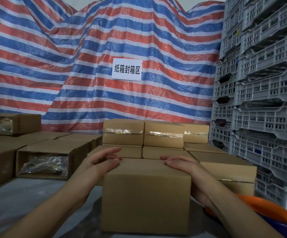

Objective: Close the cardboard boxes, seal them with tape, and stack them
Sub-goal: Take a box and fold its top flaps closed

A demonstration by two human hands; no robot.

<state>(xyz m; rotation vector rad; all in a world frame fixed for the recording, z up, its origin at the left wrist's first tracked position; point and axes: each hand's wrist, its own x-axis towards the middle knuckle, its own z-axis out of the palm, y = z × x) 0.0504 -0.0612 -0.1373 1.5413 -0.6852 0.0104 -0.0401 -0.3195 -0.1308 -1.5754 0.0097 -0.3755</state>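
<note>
A closed cardboard box [146, 200] stands on the grey surface right in front of me. My left hand [103, 160] lies against its upper left side with fingers straight. My right hand [178, 164] rests on its top right edge, fingers extended over the top. Behind it is a stack of taped boxes [163, 136], two layers high. To the left, an open box [45, 164] lies on its side and shows a plastic-wrapped item inside.
More brown boxes [0, 162] fill the left side, one [12, 123] up high. Grey plastic crates [262, 93] are stacked tall on the right. An orange and blue object [266, 212] sits at the lower right. A striped tarp [105, 48] with a white sign hangs behind.
</note>
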